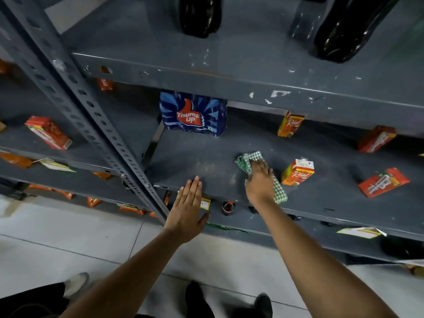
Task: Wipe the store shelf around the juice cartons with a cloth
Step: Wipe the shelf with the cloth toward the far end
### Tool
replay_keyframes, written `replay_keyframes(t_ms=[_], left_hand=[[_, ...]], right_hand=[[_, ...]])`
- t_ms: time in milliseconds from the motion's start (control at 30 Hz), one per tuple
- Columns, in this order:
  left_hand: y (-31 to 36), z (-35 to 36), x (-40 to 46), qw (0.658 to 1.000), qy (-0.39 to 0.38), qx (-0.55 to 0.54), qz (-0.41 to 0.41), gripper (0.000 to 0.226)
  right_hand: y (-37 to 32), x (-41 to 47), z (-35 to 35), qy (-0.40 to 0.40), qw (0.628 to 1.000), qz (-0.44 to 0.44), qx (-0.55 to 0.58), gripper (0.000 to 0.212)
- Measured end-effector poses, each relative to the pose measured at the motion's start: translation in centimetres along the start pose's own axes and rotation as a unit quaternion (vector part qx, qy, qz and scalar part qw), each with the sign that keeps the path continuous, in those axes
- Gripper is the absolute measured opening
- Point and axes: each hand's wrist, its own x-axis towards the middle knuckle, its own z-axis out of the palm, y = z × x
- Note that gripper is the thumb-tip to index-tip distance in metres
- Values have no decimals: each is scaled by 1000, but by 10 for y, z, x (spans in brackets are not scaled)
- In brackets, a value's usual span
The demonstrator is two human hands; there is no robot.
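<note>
A grey metal shelf holds several orange juice cartons. My right hand presses a green-and-white checked cloth flat on the shelf, just left of an upright carton. Another carton stands at the back, and two more lie further right. My left hand hovers flat and empty at the shelf's front edge, fingers together, left of the cloth.
A blue Thums Up pack sits at the back of the same shelf. A perforated upright post runs diagonally on the left. Dark bottles stand on the shelf above. Lower shelves hold more packets. My shoes show on the tiled floor.
</note>
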Motion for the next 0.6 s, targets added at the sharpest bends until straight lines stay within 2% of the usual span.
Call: replay_keyframes(t_ms=[67,267,367,467,533,600], left_hand=[[-6,-3,1,1000,8,5,9,83],[-23,-20,5,999,16,9,26,77],[-27,-26,10,999,46,-12,14,78],[-54,-35,5,1000,30,-3,6,81],[-124,-5,-24,994,-4,-14,-108,81],[-132,1,-38,996,-6,-11,-94,80]], right_hand=[[-17,14,9,-28,998,-47,-27,60],[-81,40,32,-109,975,-194,13,52],[-99,65,31,-142,969,-200,39,46],[-124,84,33,-157,964,-211,42,46],[-186,97,135,-301,908,-282,69,46],[-203,92,142,-337,894,-291,54,47]])
